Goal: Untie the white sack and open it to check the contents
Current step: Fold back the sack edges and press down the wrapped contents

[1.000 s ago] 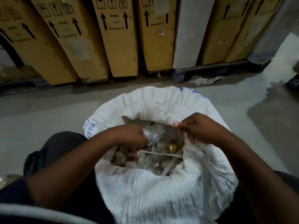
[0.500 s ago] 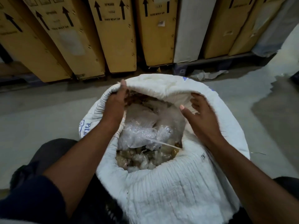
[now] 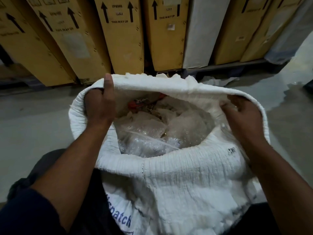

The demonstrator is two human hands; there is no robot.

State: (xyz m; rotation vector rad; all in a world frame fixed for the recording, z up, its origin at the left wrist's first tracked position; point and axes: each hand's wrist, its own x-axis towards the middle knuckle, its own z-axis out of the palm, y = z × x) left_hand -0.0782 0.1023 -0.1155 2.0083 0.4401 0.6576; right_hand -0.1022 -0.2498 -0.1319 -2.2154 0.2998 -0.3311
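Left hand (image 3: 100, 106) and right hand (image 3: 243, 116) grip the white sack (image 3: 177, 180) rim, mouth open.

Readable text, head view:

- Centre tall yellow carton (image 3: 123, 34): "UPWARD" at the top, "THIS WAY UP" below it, between two black up-arrows. A small dark mark between the two lines can't be read.
- Carton to its right (image 3: 166, 34): "THIS WAY UP" beside a black up-arrow; small sticker lower down, too small to read.
- Leaning carton to the left (image 3: 67, 34): "THIS WAY UP" between two up-arrows, print above it blurred.
- Far-left carton (image 3: 18, 36): one up-arrow, text illegible.
- White sack (image 3: 177, 184): blue lettering on the near side reads "…spatch", start hidden in a fold. Small black print near the right rim, unreadable.
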